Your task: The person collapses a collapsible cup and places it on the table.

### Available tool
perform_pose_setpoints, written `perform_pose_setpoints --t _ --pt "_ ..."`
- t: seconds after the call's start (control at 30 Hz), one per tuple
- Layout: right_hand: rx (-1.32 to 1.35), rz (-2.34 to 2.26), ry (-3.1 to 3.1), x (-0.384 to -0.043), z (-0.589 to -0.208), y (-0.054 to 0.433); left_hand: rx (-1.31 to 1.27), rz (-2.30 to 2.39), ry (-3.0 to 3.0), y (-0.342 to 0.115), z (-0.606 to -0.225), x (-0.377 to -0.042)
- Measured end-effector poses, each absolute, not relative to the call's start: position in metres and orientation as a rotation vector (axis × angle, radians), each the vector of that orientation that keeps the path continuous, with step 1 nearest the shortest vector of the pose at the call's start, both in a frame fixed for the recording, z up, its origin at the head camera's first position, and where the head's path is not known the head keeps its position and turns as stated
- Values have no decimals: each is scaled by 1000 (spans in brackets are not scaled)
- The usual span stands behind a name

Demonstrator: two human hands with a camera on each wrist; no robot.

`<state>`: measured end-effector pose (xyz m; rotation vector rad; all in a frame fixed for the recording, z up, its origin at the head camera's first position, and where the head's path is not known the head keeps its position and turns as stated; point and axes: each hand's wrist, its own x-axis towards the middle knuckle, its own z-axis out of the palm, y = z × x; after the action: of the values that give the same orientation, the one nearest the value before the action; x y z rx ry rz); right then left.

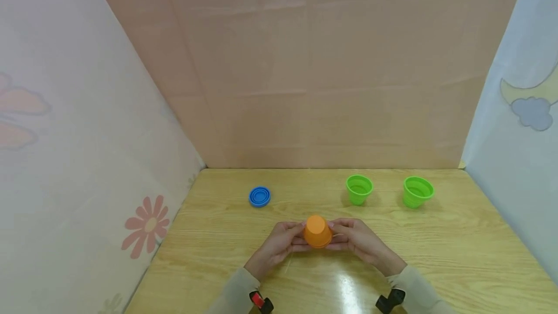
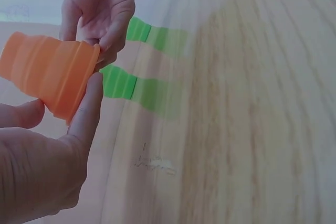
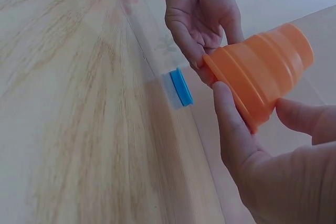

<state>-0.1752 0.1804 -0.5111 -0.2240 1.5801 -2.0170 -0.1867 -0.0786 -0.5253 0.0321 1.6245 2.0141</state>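
Between both hands is an orange collapsible cup (image 1: 317,231), extended to its stepped cone shape, its base turned up and toward the head camera. My left hand (image 1: 282,243) pinches its left side, thumb on the wall and fingers under the rim. On the opposite side my right hand (image 1: 363,240) pinches it in the same way. Both wrist views show the cup's ribbed wall (image 2: 50,72) and wide rim, held above the table. The cup's inside is hidden.
A blue collapsible cup (image 1: 259,196), folded flat, lies at the back left of the wooden table (image 1: 196,256). Two extended green cups (image 1: 359,190) (image 1: 417,192) stand upright at the back right. A brown panel (image 1: 327,71) rises behind, with decorated white walls (image 1: 65,197) on both sides.
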Motion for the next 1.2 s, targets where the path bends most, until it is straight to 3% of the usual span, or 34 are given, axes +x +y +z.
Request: perform_pose_setpoints --t 0.8,1.2 --pt "-197 -1906 1868 -175 -515 174 30 1894 1703 -73 -525 -191" --pt "-392 -1850 2049 -174 -513 171 99 1849 1682 -76 -523 -193"
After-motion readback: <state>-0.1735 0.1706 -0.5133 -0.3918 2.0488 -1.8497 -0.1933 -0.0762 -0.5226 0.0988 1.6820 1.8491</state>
